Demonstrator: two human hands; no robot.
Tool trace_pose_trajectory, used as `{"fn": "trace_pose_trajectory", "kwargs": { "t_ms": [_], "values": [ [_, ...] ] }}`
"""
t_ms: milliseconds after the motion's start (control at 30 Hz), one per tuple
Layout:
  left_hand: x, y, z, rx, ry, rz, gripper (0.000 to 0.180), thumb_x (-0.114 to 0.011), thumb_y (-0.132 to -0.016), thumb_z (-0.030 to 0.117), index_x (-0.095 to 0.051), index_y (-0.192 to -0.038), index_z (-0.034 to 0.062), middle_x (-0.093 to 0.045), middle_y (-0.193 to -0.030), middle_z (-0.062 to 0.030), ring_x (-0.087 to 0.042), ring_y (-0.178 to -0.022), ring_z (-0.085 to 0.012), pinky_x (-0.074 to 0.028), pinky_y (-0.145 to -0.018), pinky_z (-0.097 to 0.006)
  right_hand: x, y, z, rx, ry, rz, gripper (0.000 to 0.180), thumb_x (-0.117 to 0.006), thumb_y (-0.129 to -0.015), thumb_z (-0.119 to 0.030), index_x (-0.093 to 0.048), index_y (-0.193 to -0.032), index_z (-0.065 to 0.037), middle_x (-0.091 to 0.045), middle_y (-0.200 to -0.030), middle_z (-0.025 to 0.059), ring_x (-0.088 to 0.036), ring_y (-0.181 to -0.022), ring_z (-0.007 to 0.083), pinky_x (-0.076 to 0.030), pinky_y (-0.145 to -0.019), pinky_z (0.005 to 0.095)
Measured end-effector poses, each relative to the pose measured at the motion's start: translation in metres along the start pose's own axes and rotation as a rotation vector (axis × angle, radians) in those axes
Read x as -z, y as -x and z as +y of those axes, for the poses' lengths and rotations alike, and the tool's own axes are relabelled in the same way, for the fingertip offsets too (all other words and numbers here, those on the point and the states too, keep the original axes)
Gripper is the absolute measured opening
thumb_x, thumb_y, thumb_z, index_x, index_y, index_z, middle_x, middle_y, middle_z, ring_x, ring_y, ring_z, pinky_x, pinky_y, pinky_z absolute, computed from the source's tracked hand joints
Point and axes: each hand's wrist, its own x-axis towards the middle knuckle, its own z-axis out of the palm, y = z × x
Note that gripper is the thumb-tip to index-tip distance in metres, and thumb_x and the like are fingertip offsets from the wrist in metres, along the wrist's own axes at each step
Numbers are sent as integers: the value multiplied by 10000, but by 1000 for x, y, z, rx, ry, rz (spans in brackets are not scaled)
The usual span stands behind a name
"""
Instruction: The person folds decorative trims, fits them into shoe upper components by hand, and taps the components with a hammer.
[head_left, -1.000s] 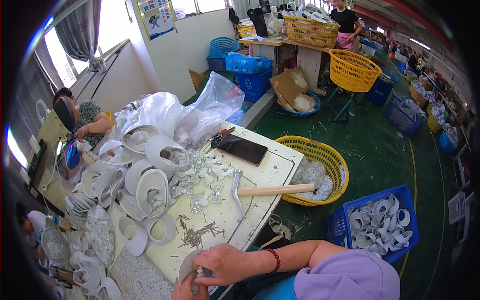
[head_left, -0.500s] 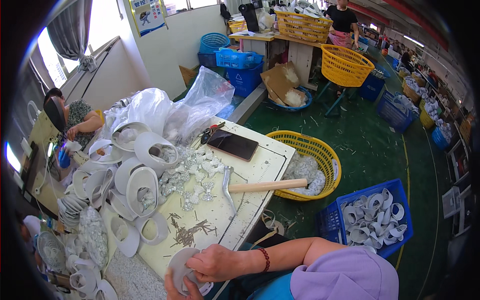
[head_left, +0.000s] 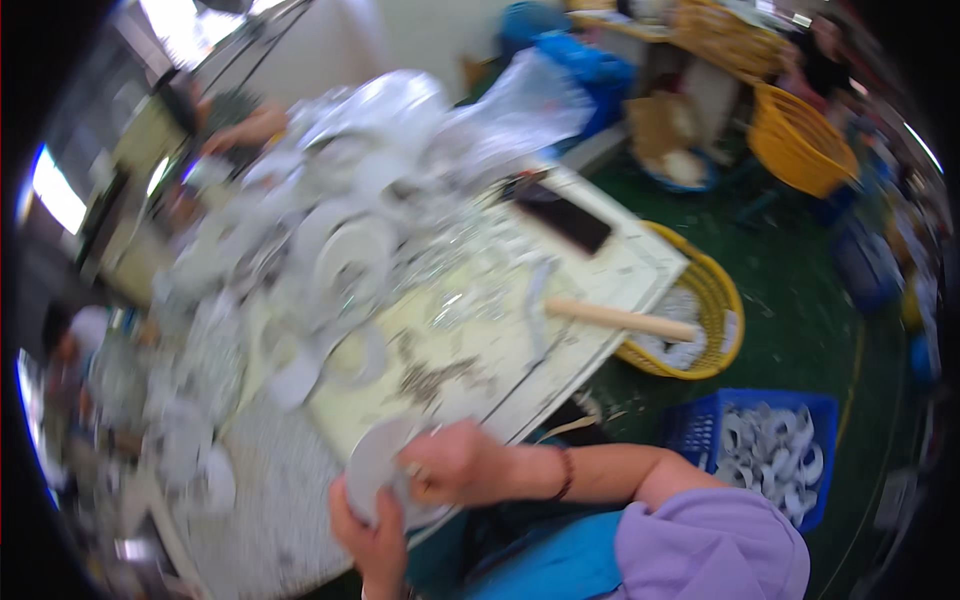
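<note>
1. Head view, heavily motion-blurred. Both hands work at the near edge of the bench (head_left: 640, 262), low centre of the picture.
2. Left hand (head_left: 375, 535) comes up from the lower edge, fingers curled onto the lower rim of a white ring-shaped part (head_left: 375, 462). Clamped on it.
3. Right hand (head_left: 455, 462) reaches in from the right, lilac sleeve (head_left: 715, 545) and dark wristband (head_left: 565, 472) behind it; fingers closed over the part's right side. Also clamped on it.
4. White ring-shaped part: held between the two hands, over the bench's near edge. Its broad face turns up and toward the far left; the longer span appears to run from lower left to upper right. Blur hides finer detail.
5. Hammer (head_left: 600, 315) with pale wooden handle lies on the bench well beyond the hands, handle pointing right past the edge, head toward the bench middle.
6. Dark flat phone-like slab (head_left: 568, 220) farther back.
7. Heap of similar white parts (head_left: 330, 250) covers the left bench.
8. Yellow basket (head_left: 715, 300) just beside the bench's right edge; blue crate (head_left: 770, 450) of white parts near the right elbow.
</note>
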Motion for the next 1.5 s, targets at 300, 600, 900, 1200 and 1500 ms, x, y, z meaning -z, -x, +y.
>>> {"fn": "trace_pose_trajectory", "kwargs": {
  "t_ms": [300,600,900,1200,1500],
  "values": [
    [-27,5,10,226,468,-159,235,-578,-908,103,-576,-1103,-27,-613,-880,-19,-511,-757,-46,-425,-653,-205,21,-4,7,-42,73,-3,227,-675,-644,-48,-600,-857,-25,-600,-650,89,-560,-471,221,-453,-438,317],
    [-38,10,11,264,560,-100,236,-553,-932,131,-577,-1099,-34,-590,-839,5,-481,-726,-35,-398,-624,-193,25,-5,2,4,216,-30,251,-679,-659,-48,-591,-893,-21,-588,-662,87,-570,-508,235,-460,-474,332],
    [-41,17,7,171,426,-128,275,-515,-952,197,-574,-1095,-30,-577,-771,-7,-464,-680,-41,-382,-588,-202,25,-6,2,-51,171,-26,256,-674,-662,-32,-587,-903,-25,-591,-672,93,-576,-516,240,-465,-476,333],
    [-43,11,9,-234,150,-186,459,-475,-907,117,-401,-1305,-101,-545,-1204,-242,-599,-1031,-287,-472,-845,-324,24,-4,0,10,250,-21,273,-685,-669,-38,-578,-919,-35,-556,-665,78,-570,-523,229,-450,-457,327],
    [-42,9,11,-217,197,-186,446,-459,-911,117,-414,-1284,-124,-541,-1212,-270,-600,-1058,-309,-462,-882,-335,27,-4,-2,-107,9,-20,332,-659,-679,-25,-571,-999,-10,-577,-722,78,-573,-567,233,-454,-491,318]
  ]
}}
